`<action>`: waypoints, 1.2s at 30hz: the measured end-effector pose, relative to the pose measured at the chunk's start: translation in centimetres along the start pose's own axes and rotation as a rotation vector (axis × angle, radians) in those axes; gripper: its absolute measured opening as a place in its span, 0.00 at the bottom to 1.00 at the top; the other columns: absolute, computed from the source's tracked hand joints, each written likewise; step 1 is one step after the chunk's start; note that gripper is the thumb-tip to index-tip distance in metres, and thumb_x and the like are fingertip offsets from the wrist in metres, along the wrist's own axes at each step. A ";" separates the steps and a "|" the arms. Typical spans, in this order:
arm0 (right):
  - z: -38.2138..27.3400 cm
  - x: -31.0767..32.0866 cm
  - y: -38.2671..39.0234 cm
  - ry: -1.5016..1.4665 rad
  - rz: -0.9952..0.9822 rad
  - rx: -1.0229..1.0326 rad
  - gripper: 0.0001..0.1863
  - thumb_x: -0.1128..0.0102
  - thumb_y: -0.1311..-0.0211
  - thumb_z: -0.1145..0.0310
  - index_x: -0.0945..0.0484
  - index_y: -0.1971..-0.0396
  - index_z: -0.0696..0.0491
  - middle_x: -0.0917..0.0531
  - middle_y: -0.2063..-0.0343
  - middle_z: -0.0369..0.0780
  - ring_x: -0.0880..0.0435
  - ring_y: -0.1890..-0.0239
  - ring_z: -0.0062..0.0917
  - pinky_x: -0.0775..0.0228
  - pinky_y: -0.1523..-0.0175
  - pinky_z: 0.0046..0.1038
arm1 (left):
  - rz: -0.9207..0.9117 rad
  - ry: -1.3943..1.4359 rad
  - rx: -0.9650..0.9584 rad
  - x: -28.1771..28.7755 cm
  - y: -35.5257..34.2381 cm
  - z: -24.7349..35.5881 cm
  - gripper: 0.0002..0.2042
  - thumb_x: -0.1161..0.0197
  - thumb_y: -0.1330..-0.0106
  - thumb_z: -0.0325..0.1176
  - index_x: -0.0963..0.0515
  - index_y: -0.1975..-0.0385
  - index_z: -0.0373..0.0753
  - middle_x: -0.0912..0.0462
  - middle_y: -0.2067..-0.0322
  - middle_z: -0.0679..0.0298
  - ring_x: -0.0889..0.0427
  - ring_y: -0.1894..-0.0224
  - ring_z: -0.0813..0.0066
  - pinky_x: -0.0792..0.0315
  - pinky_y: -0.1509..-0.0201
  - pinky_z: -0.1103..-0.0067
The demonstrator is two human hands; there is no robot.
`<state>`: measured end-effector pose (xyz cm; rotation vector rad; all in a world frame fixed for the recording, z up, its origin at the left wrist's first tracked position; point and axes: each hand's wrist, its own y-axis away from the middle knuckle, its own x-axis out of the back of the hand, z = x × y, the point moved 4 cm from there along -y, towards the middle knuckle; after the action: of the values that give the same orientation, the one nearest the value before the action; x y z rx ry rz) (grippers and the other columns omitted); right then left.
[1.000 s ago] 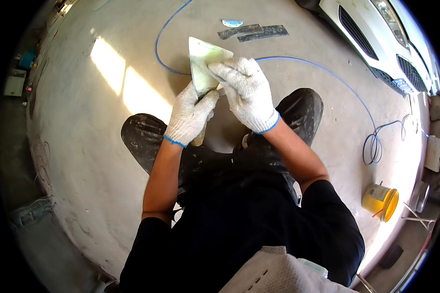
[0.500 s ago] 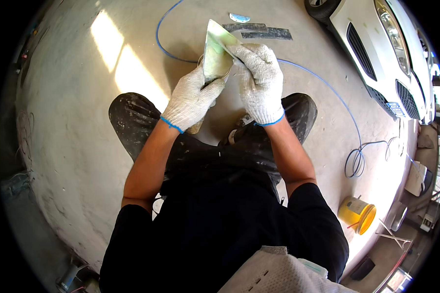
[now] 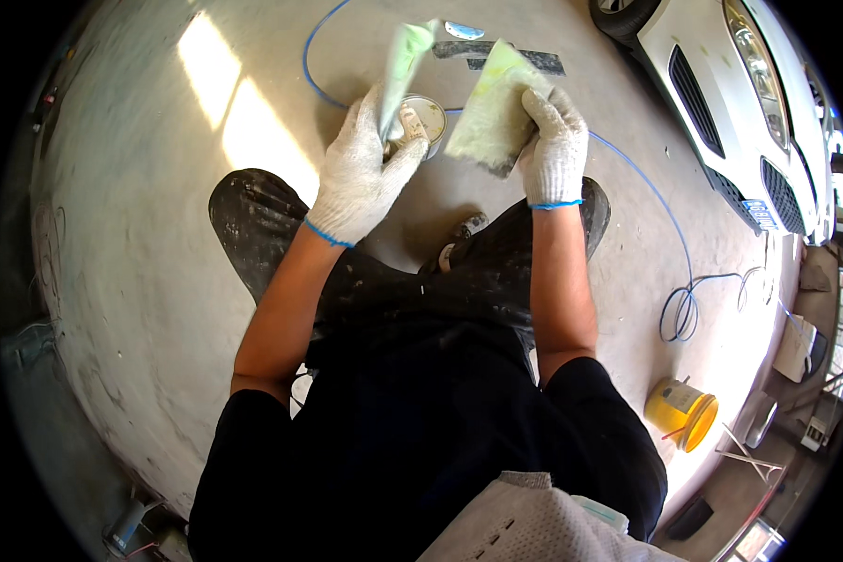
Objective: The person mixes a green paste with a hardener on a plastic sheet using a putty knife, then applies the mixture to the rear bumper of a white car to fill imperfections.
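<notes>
My left hand (image 3: 358,178), in a white knit glove with blue cuff trim, grips a thin putty spreader (image 3: 406,64) smeared pale green and seen nearly edge-on. To its right, my gloved right hand (image 3: 554,148) pinches a second putty spreader (image 3: 498,105) by its right side. That one is broad and flat, coated in pale green putty, with a darker lower edge. The two spreaders are apart. Behind my left fingers a round tin (image 3: 429,114) shows on the floor, partly hidden; a small pale item near it I cannot make out.
Dark strips (image 3: 525,60) and a blue-and-white curved piece (image 3: 464,31) lie ahead on the floor. A blue hose (image 3: 639,173) runs across to a coil at right. The white car front (image 3: 721,103) stands far right; a yellow bucket (image 3: 682,412) lies tipped nearer me.
My hands have moved apart, the right one to the right with its spreader turned flat into view. The left spreader has swung edge-on. The tin has come into view between them.
</notes>
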<state>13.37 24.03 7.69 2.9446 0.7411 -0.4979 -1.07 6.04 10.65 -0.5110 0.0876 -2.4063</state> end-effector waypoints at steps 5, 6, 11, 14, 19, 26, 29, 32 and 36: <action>2.9 -3.2 3.2 -0.313 -0.128 -0.383 0.22 0.40 0.32 0.67 0.24 0.41 0.61 0.17 0.51 0.44 0.15 0.52 0.31 0.20 0.44 0.32 | 0.060 -0.376 -0.333 -1.8 0.4 -2.4 0.39 0.36 0.43 0.17 0.33 0.29 0.55 0.26 0.60 0.55 0.19 0.64 0.56 0.21 0.58 0.63; 3.4 -2.4 2.5 -0.295 -0.157 -0.349 0.21 0.41 0.31 0.68 0.24 0.41 0.61 0.16 0.51 0.44 0.15 0.52 0.30 0.19 0.45 0.32 | 0.032 -0.468 -0.277 -2.3 0.7 -3.4 0.38 0.37 0.41 0.19 0.34 0.28 0.56 0.29 0.62 0.56 0.22 0.66 0.58 0.22 0.59 0.65; -0.8 -2.2 2.5 -0.382 -0.065 -0.230 0.18 0.42 0.30 0.68 0.22 0.45 0.61 0.15 0.55 0.43 0.15 0.56 0.28 0.19 0.46 0.30 | -0.181 -0.405 -0.053 -3.4 1.7 -7.1 0.32 0.40 0.35 0.24 0.34 0.29 0.49 0.28 0.65 0.58 0.23 0.68 0.62 0.23 0.62 0.70; -3.3 -1.2 1.6 -0.139 -0.002 0.055 0.16 0.42 0.30 0.70 0.22 0.46 0.62 0.15 0.55 0.41 0.16 0.55 0.25 0.24 0.45 0.25 | -0.278 0.102 0.409 -2.4 1.2 -8.9 0.24 0.41 0.32 0.28 0.32 0.35 0.41 0.24 0.69 0.64 0.23 0.72 0.74 0.25 0.68 0.75; -3.5 -2.2 1.5 -0.118 -0.102 0.302 0.18 0.43 0.27 0.72 0.25 0.42 0.63 0.16 0.50 0.42 0.19 0.48 0.24 0.28 0.42 0.28 | -0.332 0.388 0.410 0.3 0.8 -4.0 0.14 0.36 0.27 0.40 0.21 0.55 0.35 0.26 0.77 0.72 0.29 0.78 0.86 0.34 0.77 0.85; -2.9 -2.4 1.5 0.775 -0.436 0.292 0.15 0.40 0.28 0.66 0.18 0.47 0.56 0.16 0.57 0.40 0.19 0.58 0.22 0.25 0.50 0.25 | -0.240 0.338 0.397 1.4 1.7 -4.9 0.15 0.39 0.25 0.40 0.23 0.56 0.32 0.27 0.81 0.71 0.31 0.82 0.86 0.38 0.82 0.84; -0.9 -1.4 0.8 0.484 -0.362 -0.077 0.16 0.39 0.30 0.68 0.19 0.46 0.59 0.15 0.56 0.41 0.18 0.55 0.24 0.26 0.46 0.26 | -0.382 0.392 0.445 2.5 2.4 -4.1 0.15 0.38 0.26 0.43 0.21 0.57 0.35 0.25 0.83 0.70 0.31 0.85 0.88 0.36 0.84 0.87; 0.5 -3.0 1.4 -0.212 -0.381 -0.310 0.26 0.36 0.35 0.70 0.27 0.39 0.62 0.16 0.48 0.42 0.18 0.46 0.27 0.29 0.37 0.29 | -0.462 0.478 0.418 1.2 2.9 -4.3 0.14 0.41 0.24 0.43 0.22 0.58 0.36 0.24 0.84 0.68 0.32 0.89 0.87 0.39 0.88 0.88; -1.8 -2.8 1.7 -0.422 -0.260 -0.223 0.26 0.34 0.39 0.70 0.25 0.41 0.61 0.17 0.49 0.41 0.19 0.46 0.29 0.29 0.37 0.32 | -0.334 0.471 0.428 1.6 2.7 -3.2 0.15 0.45 0.22 0.43 0.25 0.58 0.35 0.25 0.82 0.67 0.30 0.87 0.84 0.36 0.85 0.87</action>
<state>12.36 21.53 10.32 2.4293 1.0422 -0.9475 -1.81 2.74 7.77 0.2622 -0.3268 -2.7170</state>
